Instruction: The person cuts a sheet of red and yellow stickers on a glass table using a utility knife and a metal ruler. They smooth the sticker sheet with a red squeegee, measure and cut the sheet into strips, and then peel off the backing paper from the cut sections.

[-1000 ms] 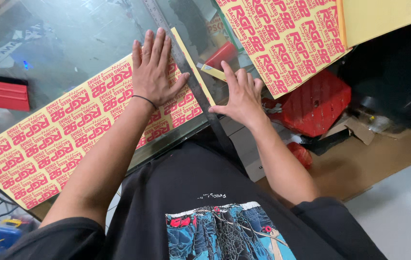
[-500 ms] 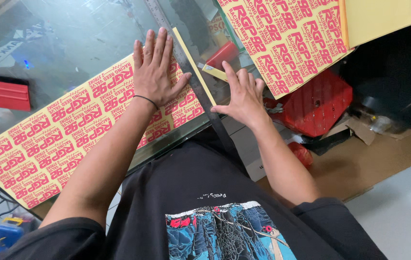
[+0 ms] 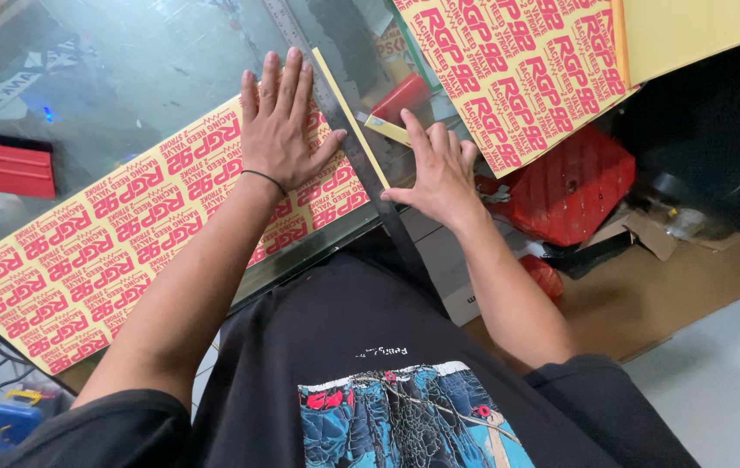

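Note:
A long yellow sticker sheet with red lettering lies diagonally on a glass tabletop. My left hand presses flat on its right end, fingers spread, a thin black band at the wrist. A metal ruler runs along the sheet's cut edge, with a narrow yellow strip beside it. My right hand rests flat just right of the ruler, thumb against it, fingertips by a small yellow piece. Neither hand grips anything.
A second printed yellow sheet lies at the upper right. A red scraper sits on the glass at left. Below the table edge are a red plastic object, cardboard scraps and a blue box.
My right hand has edged slightly to the right beside the ruler. The left hand stays pressed on the sheet.

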